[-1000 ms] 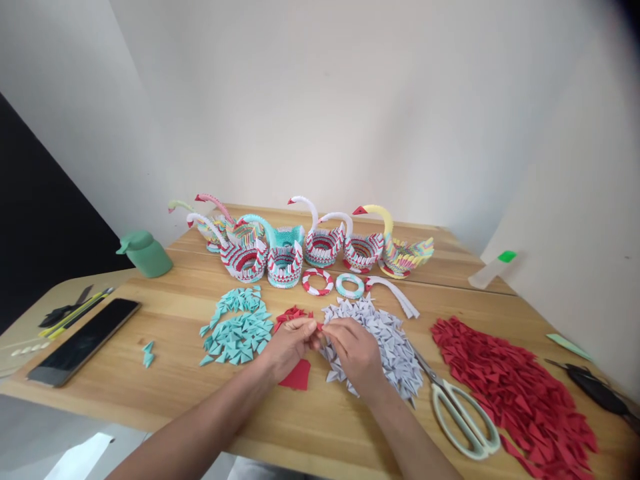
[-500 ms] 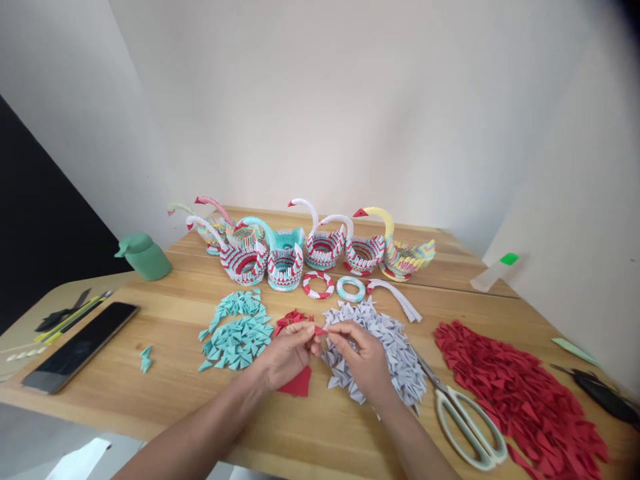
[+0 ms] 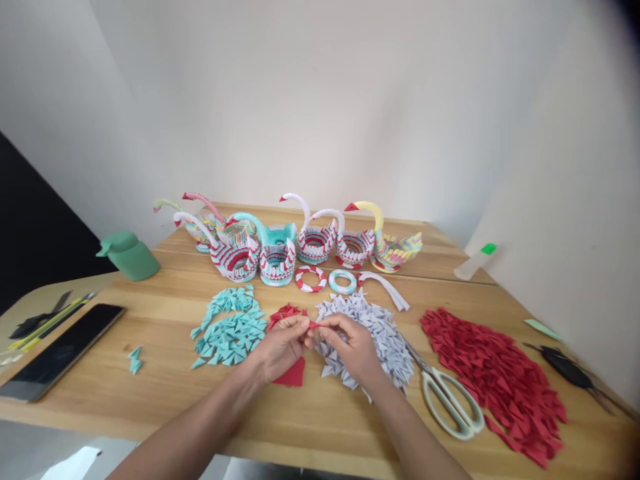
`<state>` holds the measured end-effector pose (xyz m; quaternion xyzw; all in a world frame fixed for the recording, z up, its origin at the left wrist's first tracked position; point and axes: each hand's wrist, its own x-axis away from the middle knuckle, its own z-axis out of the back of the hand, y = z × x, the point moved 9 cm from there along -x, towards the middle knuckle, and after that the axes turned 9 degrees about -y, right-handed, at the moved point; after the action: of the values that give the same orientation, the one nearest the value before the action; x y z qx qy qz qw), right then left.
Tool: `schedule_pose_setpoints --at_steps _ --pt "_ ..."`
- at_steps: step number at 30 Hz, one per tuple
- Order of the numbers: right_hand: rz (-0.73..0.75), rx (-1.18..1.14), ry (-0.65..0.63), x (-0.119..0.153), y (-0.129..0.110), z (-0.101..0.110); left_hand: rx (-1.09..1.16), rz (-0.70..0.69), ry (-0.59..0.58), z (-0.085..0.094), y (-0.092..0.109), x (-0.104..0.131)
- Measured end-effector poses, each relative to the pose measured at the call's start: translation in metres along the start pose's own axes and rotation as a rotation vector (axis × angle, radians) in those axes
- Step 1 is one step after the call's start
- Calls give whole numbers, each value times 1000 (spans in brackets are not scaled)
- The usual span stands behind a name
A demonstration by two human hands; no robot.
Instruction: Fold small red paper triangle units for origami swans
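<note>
The small red paper piece [image 3: 313, 325] sits pinched between both hands just above the table [image 3: 165, 373], between the teal triangles [image 3: 231, 330] and the white triangle heap [image 3: 373, 337]. Compared with a second ago it is gripped closer and looks more folded, so the fold seems nearly finished. The left hand [image 3: 280, 347] and right hand [image 3: 357, 347] meet fingertip to fingertip, forearms angled inward. Scissors [image 3: 447, 397] lie nearby.

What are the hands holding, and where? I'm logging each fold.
A small red paper piece, pinched at its two ends between the fingertips of the left hand and right hand.
</note>
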<state>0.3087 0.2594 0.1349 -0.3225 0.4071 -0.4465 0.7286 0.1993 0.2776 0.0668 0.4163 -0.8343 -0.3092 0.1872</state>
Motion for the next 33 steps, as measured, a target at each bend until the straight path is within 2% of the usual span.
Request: schedule_pose_setpoints --at_steps 4,7,9,12,15,17,20,24,27,29,33 --pt "81 207 -3 12 -29 16 -4 -40 53 8 7 0" --pt "97 423 -23 39 -41 40 40 -16 122 18 7 0" --pt "16 518 -1 65 -32 66 63 -6 166 22 6 1" --pt "-199 713 80 110 5 110 81 -9 205 25 6 2" --pt "-346 876 118 150 44 134 78 -7 207 25 6 2" --pt "-383 923 92 164 63 133 69 1 191 24 5 2" --pt "-390 950 108 172 75 130 63 8 173 22 4 2" --pt "-483 901 171 180 71 141 91 22 163 19 2 2" --pt "-585 671 176 186 64 148 104 33 156 16 0 3" --pt "-512 485 107 179 50 136 103 44 141 13 -1 3" --pt "-316 335 -92 145 16 86 89 82 91 3 -4 4"
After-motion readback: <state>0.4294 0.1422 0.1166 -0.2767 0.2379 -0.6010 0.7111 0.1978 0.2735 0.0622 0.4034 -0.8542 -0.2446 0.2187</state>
